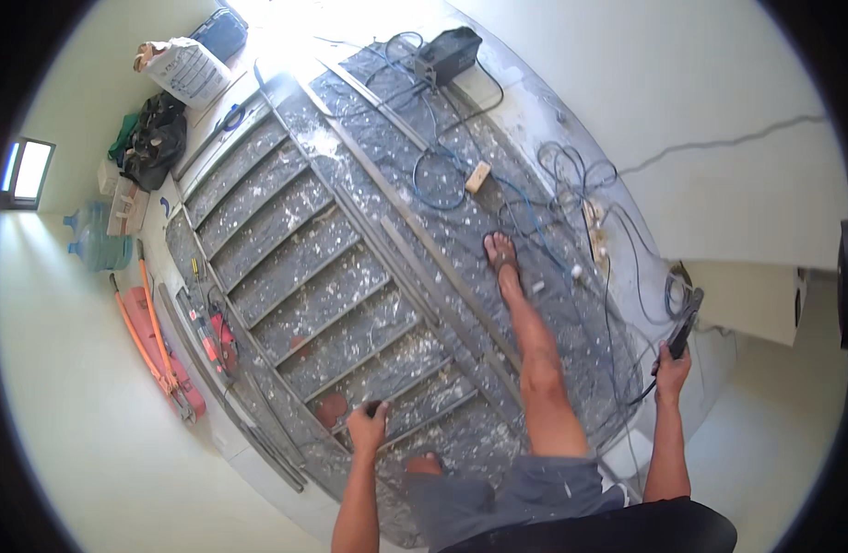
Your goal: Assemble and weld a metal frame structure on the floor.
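My right hand point(671, 371) grips a black welding electrode holder point(687, 323), raised at the right side, with a dark cable hanging from its lower end. My left hand point(368, 427) is closed round a small dark thing at its fingertips, too small to name. Just beyond that hand lies the near end of a ladder-like metal frame point(341, 251) with several crossbars, flat on a grey, paint-spotted sheet point(461, 267). A reddish round disc point(331, 409) shows between the bars next to my left hand. My feet stand at the frame's near end and on its right.
A black welding machine point(448, 55) sits at the far right amid tangled cables point(571, 175). A wooden block point(477, 176) lies near them. Left of the frame are orange-handled bolt cutters point(147, 313), a red power tool point(206, 334), loose metal bars point(249, 419) and a water jug point(100, 235).
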